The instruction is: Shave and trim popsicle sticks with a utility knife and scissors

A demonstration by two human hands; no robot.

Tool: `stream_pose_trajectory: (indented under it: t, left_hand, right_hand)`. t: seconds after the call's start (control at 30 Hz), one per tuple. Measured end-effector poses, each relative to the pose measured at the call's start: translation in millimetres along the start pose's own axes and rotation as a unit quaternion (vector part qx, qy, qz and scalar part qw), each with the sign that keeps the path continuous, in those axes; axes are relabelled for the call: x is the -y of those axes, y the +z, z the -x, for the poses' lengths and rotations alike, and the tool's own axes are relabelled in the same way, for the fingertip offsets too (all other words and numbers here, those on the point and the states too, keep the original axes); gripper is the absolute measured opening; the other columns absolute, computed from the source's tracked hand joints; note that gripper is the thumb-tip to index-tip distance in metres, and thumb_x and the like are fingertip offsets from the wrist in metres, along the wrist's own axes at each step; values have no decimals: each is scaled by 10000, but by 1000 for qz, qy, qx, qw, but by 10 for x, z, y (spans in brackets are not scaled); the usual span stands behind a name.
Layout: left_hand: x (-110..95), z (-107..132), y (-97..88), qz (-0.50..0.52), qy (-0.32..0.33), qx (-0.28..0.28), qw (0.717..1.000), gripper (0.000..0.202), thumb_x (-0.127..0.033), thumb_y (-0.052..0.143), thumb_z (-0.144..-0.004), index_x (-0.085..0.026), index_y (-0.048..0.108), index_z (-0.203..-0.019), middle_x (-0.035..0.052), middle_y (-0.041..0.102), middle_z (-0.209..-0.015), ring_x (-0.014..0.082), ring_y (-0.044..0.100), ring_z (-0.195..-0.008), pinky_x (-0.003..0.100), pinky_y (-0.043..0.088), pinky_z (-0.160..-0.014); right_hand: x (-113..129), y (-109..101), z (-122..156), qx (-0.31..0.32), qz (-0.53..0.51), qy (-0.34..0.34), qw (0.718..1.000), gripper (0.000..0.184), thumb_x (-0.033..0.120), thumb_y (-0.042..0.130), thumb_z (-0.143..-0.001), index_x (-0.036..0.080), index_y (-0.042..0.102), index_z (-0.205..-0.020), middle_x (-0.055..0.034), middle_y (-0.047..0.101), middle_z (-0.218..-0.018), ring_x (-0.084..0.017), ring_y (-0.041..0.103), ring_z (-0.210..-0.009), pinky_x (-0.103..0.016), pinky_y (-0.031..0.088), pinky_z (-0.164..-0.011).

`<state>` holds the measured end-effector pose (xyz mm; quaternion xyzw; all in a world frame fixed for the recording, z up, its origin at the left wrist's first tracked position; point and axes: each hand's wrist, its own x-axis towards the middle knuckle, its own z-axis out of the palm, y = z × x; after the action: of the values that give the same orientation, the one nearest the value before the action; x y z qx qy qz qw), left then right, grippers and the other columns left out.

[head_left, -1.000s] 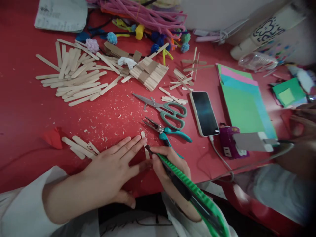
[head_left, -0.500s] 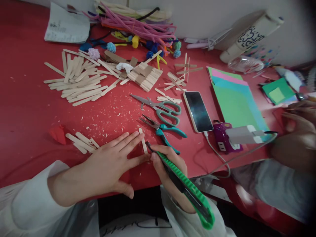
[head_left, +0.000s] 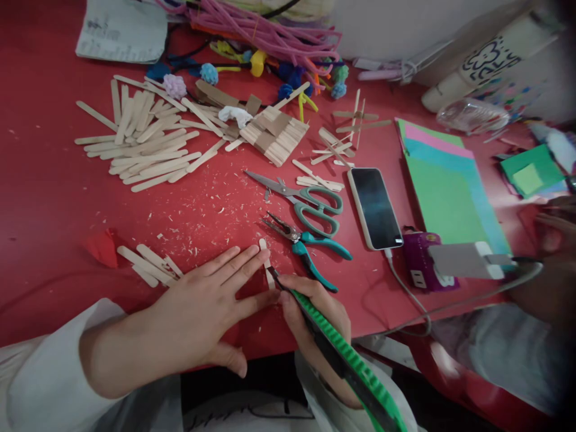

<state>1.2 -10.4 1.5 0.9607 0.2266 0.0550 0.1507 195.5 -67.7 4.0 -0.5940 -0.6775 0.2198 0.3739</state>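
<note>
My left hand (head_left: 211, 306) lies flat with fingers spread on the red table, its fingertips against a short wooden craft stick (head_left: 265, 255) near the front edge. In my right hand (head_left: 315, 312) is a green box cutter (head_left: 344, 348), held like a pen. Its dark blade tip meets the stick between the left index and middle fingertips. Left of my left hand lie a few cut craft sticks (head_left: 150, 264). Just beyond the right hand rest teal-handled pliers (head_left: 315, 243), and behind them grey-handled scissors (head_left: 306, 201).
Wood shavings litter the table (head_left: 40, 210). A craft-stick pile (head_left: 144, 144) and a bound stick panel (head_left: 274, 135) lie behind. A phone (head_left: 375, 207) on a cable, a purple adapter box (head_left: 423, 258) and coloured paper (head_left: 454, 192) are right. Another person's hand (head_left: 549, 258) is at far right.
The cutter's tip has come down onto the stick, where before it was just beside it. The view has shifted slightly, so the table things appear further right. The left hand keeps its place.
</note>
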Motion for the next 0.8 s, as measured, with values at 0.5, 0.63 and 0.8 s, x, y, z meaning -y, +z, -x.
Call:
stream_pose_trajectory:
  t: [0.5, 0.63, 0.8]
  left_hand:
    - [-6, -32, 14, 18, -12, -9, 1000, 980, -816, 655, -525, -202, 565, -1283, 220, 358, -1496, 344, 344, -1385, 441, 239, -1132]
    - [5, -18, 16, 9, -1, -9, 1000, 952, -824, 623, -555, -208, 561, -1277, 219, 371, -1491, 356, 360, -1375, 452, 245, -1123]
    - [-12, -13, -3, -6, -6, -10, 1000, 926, -814, 598, -599, -253, 519, -1331, 188, 388, -1493, 341, 367, -1374, 457, 257, -1114]
  right_hand:
    - [133, 8, -120, 49, 62, -15, 997, 151, 121, 501, -891, 212, 571, -988, -8, 732, -771, -133, 705, -629, -198, 560, -589]
    - [84, 5, -105, 16, 47, 29, 998, 121, 140, 519, -891, 222, 586, -948, 14, 728, -757, -118, 691, -589, -193, 562, -592]
    - [65, -9, 18, -30, 75, -18, 997, 149, 139, 538, -871, 239, 595, -967, 4, 736, -757, -149, 705, -602, -235, 579, -597]
